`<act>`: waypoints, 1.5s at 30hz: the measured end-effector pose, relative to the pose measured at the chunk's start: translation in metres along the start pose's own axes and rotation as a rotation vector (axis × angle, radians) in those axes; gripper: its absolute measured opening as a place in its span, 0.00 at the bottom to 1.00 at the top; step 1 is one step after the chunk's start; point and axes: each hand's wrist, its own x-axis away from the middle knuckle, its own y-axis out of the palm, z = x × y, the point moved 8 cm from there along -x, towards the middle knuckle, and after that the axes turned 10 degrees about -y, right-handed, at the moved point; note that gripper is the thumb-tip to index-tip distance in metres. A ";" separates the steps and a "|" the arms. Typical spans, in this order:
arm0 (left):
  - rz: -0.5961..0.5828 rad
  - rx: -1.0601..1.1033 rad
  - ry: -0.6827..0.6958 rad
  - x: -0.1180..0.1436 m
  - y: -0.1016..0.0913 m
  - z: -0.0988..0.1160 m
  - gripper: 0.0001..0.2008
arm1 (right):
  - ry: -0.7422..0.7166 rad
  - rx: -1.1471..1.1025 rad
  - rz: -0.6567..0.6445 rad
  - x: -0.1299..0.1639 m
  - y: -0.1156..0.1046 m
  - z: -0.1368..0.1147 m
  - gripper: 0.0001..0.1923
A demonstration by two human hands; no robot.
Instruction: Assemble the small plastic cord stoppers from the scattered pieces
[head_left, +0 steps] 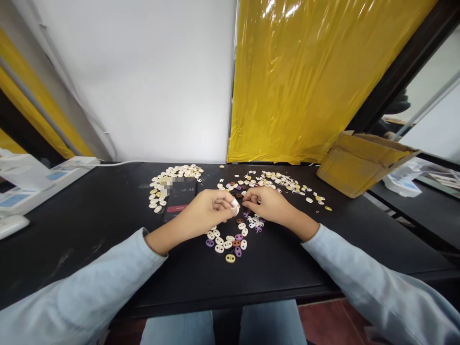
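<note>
My left hand (214, 207) is closed in a pinch above the middle of the black table, with a small white piece (235, 204) between thumb and fingertips. Just to its right, my right hand (266, 203) has thumb and forefinger drawn together; what they hold, if anything, I cannot make out. Below the hands lies a loose ring of oval two-holed pieces (227, 244) in cream, purple, brown and yellow. Under my right hand sits a little cluster of white and purple parts (256, 221). A phone (185, 189) showing a timer lies partly behind my left hand.
Cream oval pieces (155, 190) are heaped around the phone's far left side. More small pieces (283, 181) spread behind my right hand. A cardboard box (347, 165) stands at the back right, and a white device (53, 179) at the left. Yellow plastic sheeting (287, 86) hangs behind the table.
</note>
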 end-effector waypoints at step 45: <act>0.076 0.138 0.055 -0.004 0.001 -0.006 0.05 | -0.009 -0.861 0.222 0.007 0.000 -0.025 0.11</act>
